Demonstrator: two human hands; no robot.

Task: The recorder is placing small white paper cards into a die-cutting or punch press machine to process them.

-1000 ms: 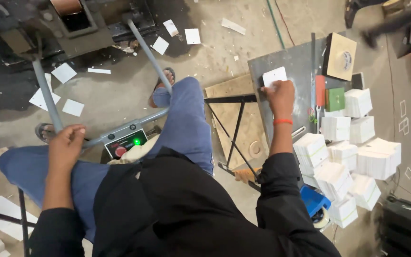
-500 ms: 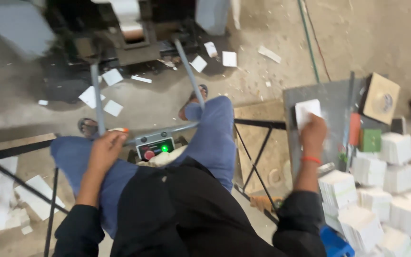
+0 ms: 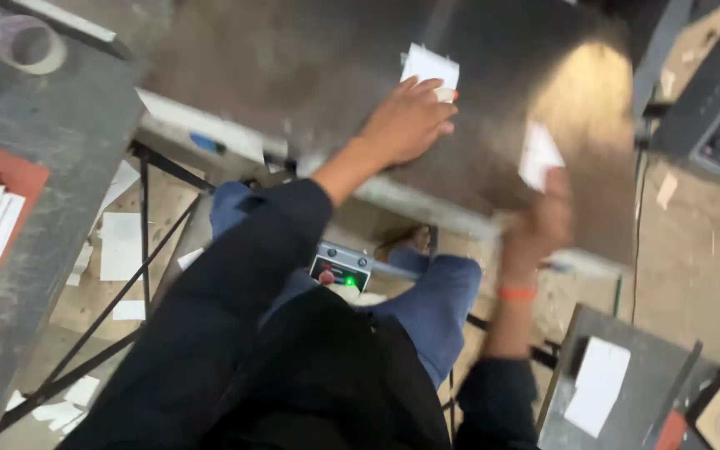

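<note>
Resting flat on the dark metal plate [image 3: 318, 67], the left hand [image 3: 406, 121] has its fingers spread over the lower edge of a white card [image 3: 429, 67], pressing it down rather than clenching it. Off to its right, the blurred right hand [image 3: 543, 225] pinches a second white card [image 3: 538, 154] by its lower corner, lifted just above the same plate. Below both hands sits a small control box [image 3: 339, 272] with a green light, and another white sheet [image 3: 597, 385] lies on a grey tray [image 3: 652, 367] beneath the right wrist.
</note>
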